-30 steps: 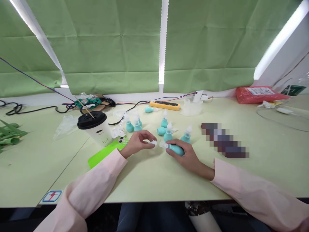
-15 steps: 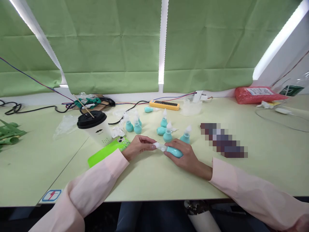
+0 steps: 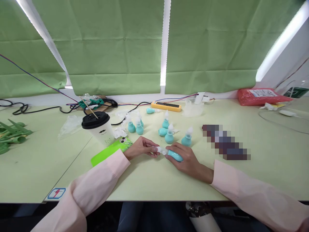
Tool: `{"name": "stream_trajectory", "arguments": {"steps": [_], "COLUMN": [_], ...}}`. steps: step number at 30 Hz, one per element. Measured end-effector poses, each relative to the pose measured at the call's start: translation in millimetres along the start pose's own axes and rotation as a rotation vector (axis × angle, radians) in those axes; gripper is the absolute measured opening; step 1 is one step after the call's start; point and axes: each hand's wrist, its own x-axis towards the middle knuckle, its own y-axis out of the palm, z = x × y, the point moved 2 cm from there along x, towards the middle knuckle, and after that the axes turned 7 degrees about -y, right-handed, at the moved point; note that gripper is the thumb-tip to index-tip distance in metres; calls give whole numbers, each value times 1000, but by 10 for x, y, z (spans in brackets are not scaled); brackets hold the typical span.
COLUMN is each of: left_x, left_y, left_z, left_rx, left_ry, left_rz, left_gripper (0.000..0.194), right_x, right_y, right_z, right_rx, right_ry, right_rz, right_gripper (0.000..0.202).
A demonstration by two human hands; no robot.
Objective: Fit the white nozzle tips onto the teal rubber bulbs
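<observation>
My right hand (image 3: 188, 158) is wrapped round the turquoise bulb (image 3: 175, 156) of a nasal aspirator, which lies sideways just above the table. My left hand (image 3: 143, 148) pinches a small translucent nozzle tip (image 3: 159, 149) at the bulb's open neck. Whether the two parts are joined, I cannot tell. Beyond my right hand stand similar aspirators, one upright nearby (image 3: 186, 138) and another a little left of it (image 3: 169, 137). One bulb (image 3: 163, 131) lies on its side between them. Farther left stands a small group of upright aspirators (image 3: 139, 129).
Left of my hands are a bright green phone (image 3: 106, 154) and a white cup with a black lid (image 3: 102, 134). A yellow power strip (image 3: 166, 106) lies at the back, a red package (image 3: 260, 97) at the back right. Right of my hands is a pixelated patch.
The view has shifted slightly, so everything sits a little farther right. Both hands keep their hold, and the nozzle tip stays at the bulb's neck.
</observation>
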Motion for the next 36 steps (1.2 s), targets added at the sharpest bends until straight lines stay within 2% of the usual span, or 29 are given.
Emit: {"name": "stream_trajectory", "arguments": {"steps": [6, 9, 14, 23, 32, 36], "left_x": [-21, -18, -21, -38, -47, -51], "left_y": [20, 38, 54, 85, 25, 37], "left_z": [-24, -26, -30, -26, -102, -101], "left_rx": [2, 3, 29, 48, 57, 41], "left_ry": [68, 88, 77, 109, 215, 211], "left_rz": [-32, -52, -13, -39, -231, -153], "left_gripper": [29, 28, 29, 32, 33, 25], "right_x": [-2, 20, 58, 45, 72, 62], "right_y": [3, -7, -21, 5, -4, -6], "right_z": [-18, -24, -3, 14, 52, 38], "right_rx": [95, 175, 304, 405, 434, 439], "right_ry": [19, 71, 148, 272, 434, 453], "right_rz": [2, 1, 45, 49, -61, -68], "right_gripper": [22, 21, 17, 18, 21, 21]}}
